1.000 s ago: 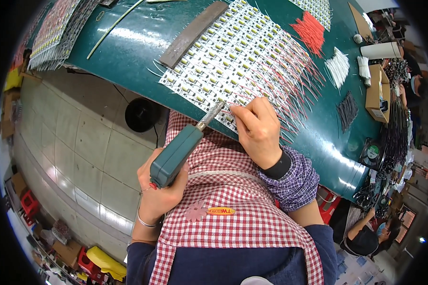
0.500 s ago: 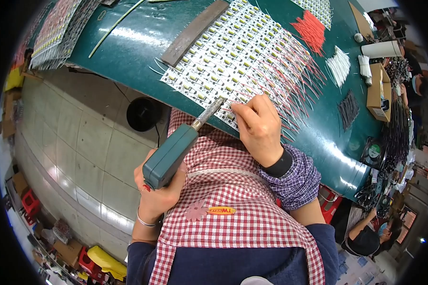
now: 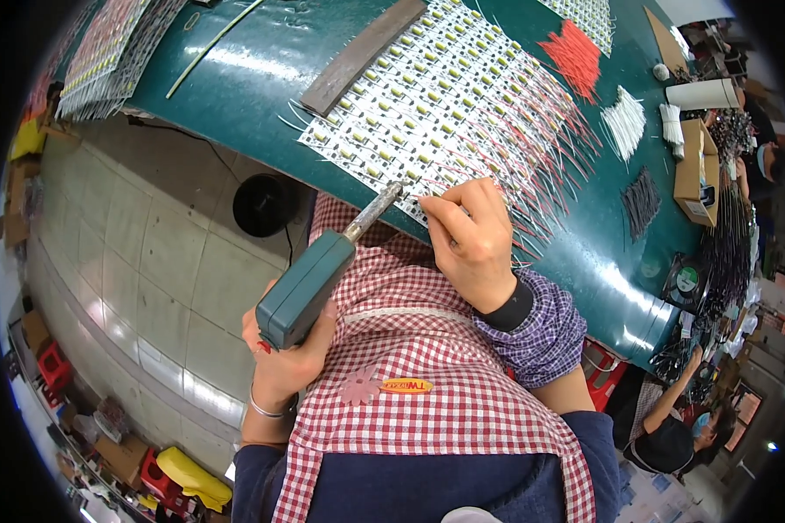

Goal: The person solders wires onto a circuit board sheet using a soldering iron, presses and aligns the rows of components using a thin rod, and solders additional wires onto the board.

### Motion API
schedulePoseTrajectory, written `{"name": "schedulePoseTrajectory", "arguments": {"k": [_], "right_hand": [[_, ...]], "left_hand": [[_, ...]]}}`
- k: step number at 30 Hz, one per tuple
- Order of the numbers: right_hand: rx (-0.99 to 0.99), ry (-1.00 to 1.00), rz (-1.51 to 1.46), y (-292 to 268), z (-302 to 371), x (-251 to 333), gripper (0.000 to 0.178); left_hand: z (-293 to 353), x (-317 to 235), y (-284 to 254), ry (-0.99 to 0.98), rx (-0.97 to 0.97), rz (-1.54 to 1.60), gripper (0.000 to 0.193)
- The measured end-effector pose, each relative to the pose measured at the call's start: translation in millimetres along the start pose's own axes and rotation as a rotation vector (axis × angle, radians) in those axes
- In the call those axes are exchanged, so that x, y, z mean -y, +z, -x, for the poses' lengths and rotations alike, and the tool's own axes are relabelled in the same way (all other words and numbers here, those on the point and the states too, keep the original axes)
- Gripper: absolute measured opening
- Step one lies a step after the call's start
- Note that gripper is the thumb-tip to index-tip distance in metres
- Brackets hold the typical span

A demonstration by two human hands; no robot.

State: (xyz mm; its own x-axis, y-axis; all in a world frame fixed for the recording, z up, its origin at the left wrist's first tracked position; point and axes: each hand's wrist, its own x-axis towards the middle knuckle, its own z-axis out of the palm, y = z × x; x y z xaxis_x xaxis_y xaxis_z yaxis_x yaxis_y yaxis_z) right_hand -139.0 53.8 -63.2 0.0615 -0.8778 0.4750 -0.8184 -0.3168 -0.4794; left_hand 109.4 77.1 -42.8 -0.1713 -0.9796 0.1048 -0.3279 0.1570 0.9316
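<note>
My left hand (image 3: 290,353) is wrapped round the handle of a dark green soldering gun (image 3: 305,289). Its metal tip touches or hovers just over the near edge of a sheet of small white circuit boards (image 3: 384,131) with yellow-green components; which of the two I cannot tell. Right beside the tip, my right hand (image 3: 473,240) is closed in a pinch low over the boards. Whatever lies between those fingertips is too small to make out. Thin red and white wires (image 3: 554,144) fan out from the boards' right side, some passing behind my right hand.
A dark flat bar (image 3: 362,57) lies along the sheet's left edge. Bundles of red wires (image 3: 573,59), white wires (image 3: 624,124) and black wires (image 3: 641,205) rest on the green table (image 3: 235,70). At right stands a cardboard box (image 3: 696,174); a black bin (image 3: 262,206) is on the floor.
The soldering gun has shifted slightly left and down, its tip nearer the sheet's near edge. My right hand has moved slightly left, still pinched. A person at lower right has raised an arm.
</note>
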Motion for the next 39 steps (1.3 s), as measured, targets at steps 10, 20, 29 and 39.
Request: {"name": "schedulePoseTrajectory", "arguments": {"k": [10, 20, 29, 39], "right_hand": [[0.034, 0.008, 0.021, 2.7, 1.9, -0.8, 0.019], [0.105, -0.002, -0.013, 4.6, 1.8, -4.9, 0.018], [0.156, -0.036, -0.043, -1.3, 1.9, -7.7, 0.021], [0.030, 0.033, -0.073, -1.4, 4.0, -5.7, 0.023]], "left_hand": [[3.0, -0.8, -3.6, -0.053, 0.040, 0.021, 0.018], [8.1, 7.7, -1.1, -0.048, -0.010, 0.030, 0.019], [8.8, 10.2, 0.7, -0.006, -0.016, 0.005, 0.019], [10.2, 9.3, 0.0, -0.031, 0.010, 0.048, 0.018]]}}
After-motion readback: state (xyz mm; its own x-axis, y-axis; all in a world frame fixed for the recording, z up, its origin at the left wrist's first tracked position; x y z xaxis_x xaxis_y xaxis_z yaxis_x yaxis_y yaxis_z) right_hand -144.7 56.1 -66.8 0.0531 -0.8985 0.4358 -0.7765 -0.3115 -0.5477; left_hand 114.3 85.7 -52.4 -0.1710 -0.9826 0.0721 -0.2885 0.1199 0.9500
